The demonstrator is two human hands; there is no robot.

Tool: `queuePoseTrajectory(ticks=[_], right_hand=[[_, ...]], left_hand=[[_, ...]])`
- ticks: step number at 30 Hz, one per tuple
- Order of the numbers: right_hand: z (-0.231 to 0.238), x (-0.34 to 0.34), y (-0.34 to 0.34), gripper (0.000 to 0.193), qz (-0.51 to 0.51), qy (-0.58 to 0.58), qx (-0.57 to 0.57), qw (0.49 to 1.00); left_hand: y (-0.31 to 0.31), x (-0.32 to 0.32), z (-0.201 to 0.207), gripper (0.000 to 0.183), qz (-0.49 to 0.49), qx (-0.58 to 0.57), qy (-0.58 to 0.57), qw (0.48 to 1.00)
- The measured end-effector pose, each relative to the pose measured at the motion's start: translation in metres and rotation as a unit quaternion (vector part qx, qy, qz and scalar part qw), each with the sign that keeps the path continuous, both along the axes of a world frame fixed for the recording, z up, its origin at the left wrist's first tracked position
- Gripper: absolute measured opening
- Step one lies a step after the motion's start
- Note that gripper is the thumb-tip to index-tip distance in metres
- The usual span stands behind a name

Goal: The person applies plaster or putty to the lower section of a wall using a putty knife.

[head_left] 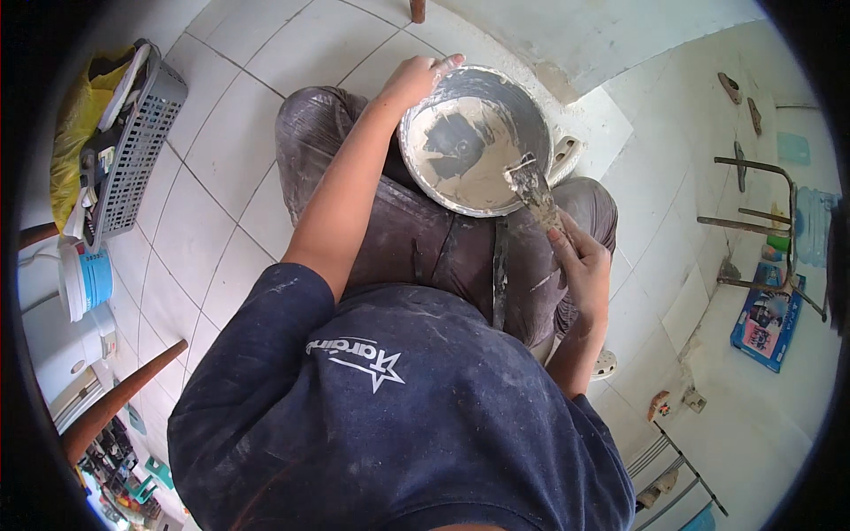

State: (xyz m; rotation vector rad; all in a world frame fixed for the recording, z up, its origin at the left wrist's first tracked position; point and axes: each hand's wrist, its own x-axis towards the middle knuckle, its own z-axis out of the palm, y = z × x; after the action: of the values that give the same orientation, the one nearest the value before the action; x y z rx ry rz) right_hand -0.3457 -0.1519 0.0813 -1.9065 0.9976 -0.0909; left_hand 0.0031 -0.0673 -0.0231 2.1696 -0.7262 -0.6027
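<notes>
A grey round bucket (pixel 542 124) sits tilted between my knees, its inner wall smeared with pale plaster. Wet cream-coloured plaster (pixel 485 181) spreads over its bottom, with a darker bare patch in the middle. My left hand (pixel 418 81) grips the far left of the rim, fingers over the edge. In my right hand (pixel 584 265) is a putty knife (pixel 538 199), held by the handle at the bucket's near right side. Its dark blade, crusted with plaster, reaches over the rim into the bucket.
A grey plastic basket (pixel 142 146) with a yellow bag stands at the left, above a blue-and-white tub (pixel 87 279). Wooden furniture legs (pixel 124 398) jut in lower left. A metal-framed stool (pixel 766 226) and a blue box (pixel 768 317) are at the right. White tiles (pixel 221 168) cover the floor.
</notes>
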Motion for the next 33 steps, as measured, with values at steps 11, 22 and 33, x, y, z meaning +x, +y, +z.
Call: queuePoseTrajectory(ticks=[11, 22, 33], right_hand=[[-0.005, -0.007, 0.033, 0.037, -0.008, 0.021, 0.047, 0.999], [-0.029, -0.011, 0.065, 0.039, 0.006, 0.028, -0.052, 0.998], [-0.002, 0.001, 0.039, 0.040, -0.185, -0.125, 0.103, 0.969]], left_hand=[[0.005, -0.011, -0.007, 0.079, 0.049, -0.017, -0.040, 0.998], [0.011, -0.019, -0.004, 0.076, 0.107, 0.005, -0.009, 0.994], [0.016, -0.036, 0.035, 0.070, 0.047, -0.024, -0.074, 0.996]])
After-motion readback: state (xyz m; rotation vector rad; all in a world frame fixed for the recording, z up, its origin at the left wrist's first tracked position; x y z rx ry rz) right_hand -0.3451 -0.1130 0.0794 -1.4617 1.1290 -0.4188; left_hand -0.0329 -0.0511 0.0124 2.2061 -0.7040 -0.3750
